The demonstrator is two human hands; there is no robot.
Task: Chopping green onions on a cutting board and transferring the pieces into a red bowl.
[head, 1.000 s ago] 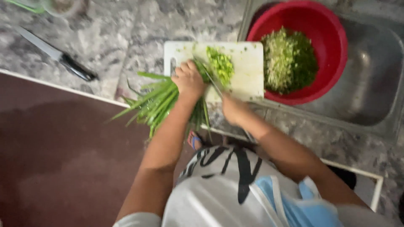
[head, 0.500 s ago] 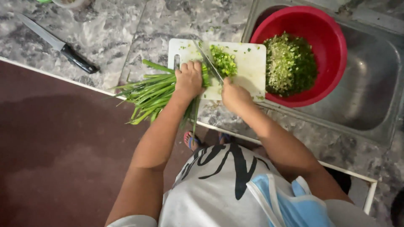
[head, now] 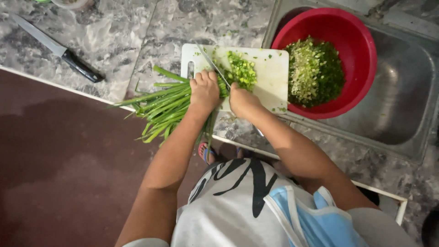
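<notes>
My left hand (head: 204, 89) presses down on a bunch of long green onion stalks (head: 157, 106) that lies across the left end of a white cutting board (head: 272, 73). My right hand (head: 242, 101) grips the handle of a knife (head: 212, 64), its blade angled across the stalks just right of my left fingers. A small heap of chopped green pieces (head: 241, 71) sits on the board beyond the blade.
A red bowl (head: 354, 50) full of chopped greens (head: 313, 73) rests in a steel sink (head: 402, 105) to the right. A second black-handled knife (head: 57, 48) lies on the marble counter (head: 137, 32) at far left. Dark red floor shows below the counter edge.
The view has shifted slightly, so board and bowl sit more to the right in frame. Both hands stay on the stalks and the knife, with little visible motion.
</notes>
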